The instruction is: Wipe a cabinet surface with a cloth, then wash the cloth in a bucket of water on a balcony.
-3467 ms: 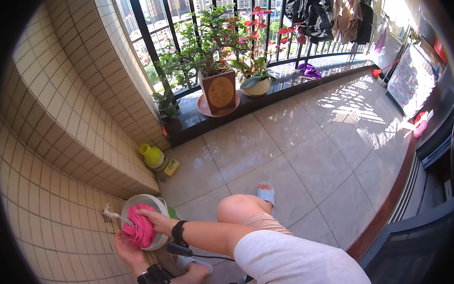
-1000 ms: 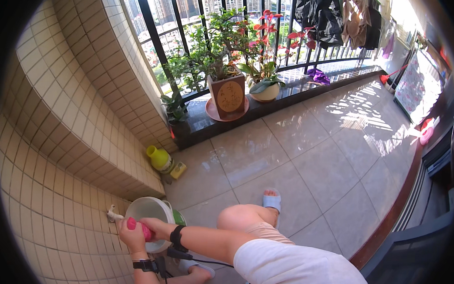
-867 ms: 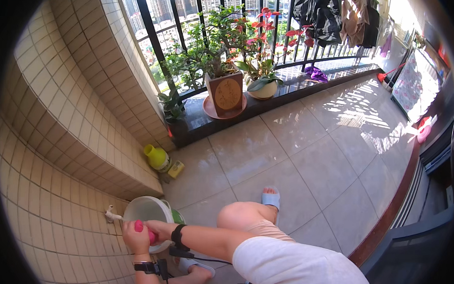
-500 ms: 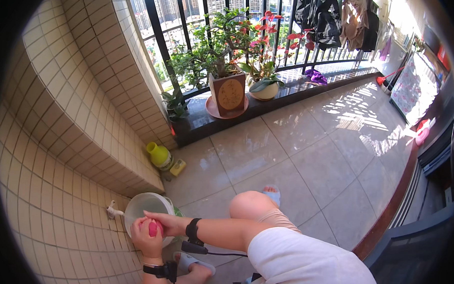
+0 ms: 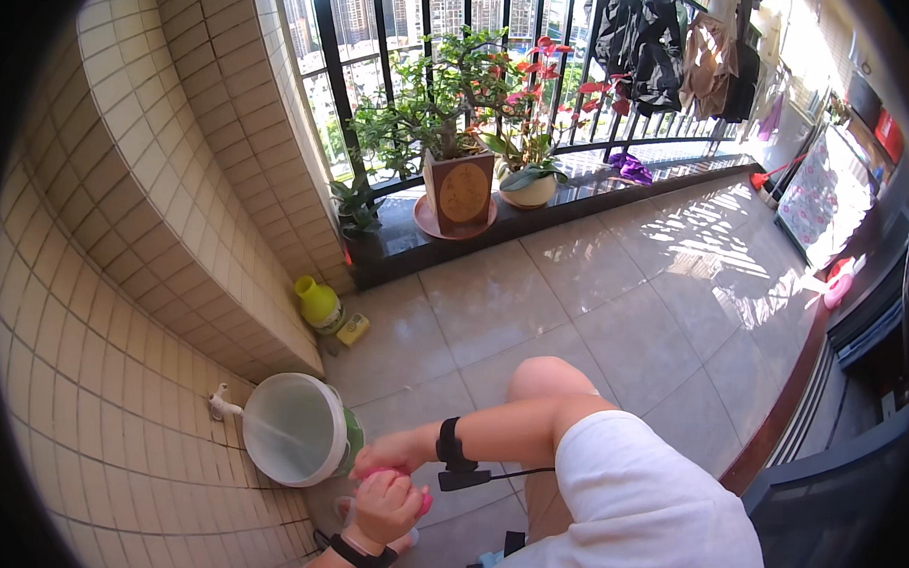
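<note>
Both my hands are closed around a bunched pink thing (image 5: 426,502) that looks like a wrung cloth; most of it is hidden by the fingers. My left hand (image 5: 385,506) wraps it from the near side, and my right hand (image 5: 394,452) grips its far end. They are just right of a white bucket (image 5: 318,468), above the floor. A white tap (image 5: 223,404) on the tiled wall points into the bucket, and a pale stream runs from it. Something green (image 5: 353,436) shows against the bucket's right side.
A yellow-green bottle (image 5: 319,304) and a small yellow box (image 5: 353,329) stand by the wall corner. Potted plants (image 5: 460,192) line the dark ledge (image 5: 395,257) before the railing. Clothes (image 5: 638,50) hang at the far right. My bent knee (image 5: 548,377) is beyond my right forearm.
My hands have moved right with the pink thing, from over the bucket to beside it. The bucket's opening now shows. My knee has shifted right.
</note>
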Demonstrator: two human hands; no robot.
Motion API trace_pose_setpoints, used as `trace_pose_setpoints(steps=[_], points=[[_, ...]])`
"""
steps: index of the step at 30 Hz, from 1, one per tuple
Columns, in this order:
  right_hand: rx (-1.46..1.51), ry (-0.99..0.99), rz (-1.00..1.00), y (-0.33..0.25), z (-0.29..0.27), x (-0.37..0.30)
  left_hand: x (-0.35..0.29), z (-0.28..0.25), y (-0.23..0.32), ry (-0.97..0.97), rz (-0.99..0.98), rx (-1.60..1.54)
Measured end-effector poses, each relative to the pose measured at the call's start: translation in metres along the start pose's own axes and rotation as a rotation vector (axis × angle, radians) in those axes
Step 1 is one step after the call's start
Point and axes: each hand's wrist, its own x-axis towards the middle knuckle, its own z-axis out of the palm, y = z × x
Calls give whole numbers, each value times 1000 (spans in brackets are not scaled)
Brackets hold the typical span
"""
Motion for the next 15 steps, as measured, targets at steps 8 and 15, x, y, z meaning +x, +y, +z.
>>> trace_pose_setpoints(steps=[8,15], points=[[-508,-109,93,67,-7,-6,-15,34,30,-161,139,-263],[-802,-6,289,60,10,-12,-20,52,40,-269,270,-283]])
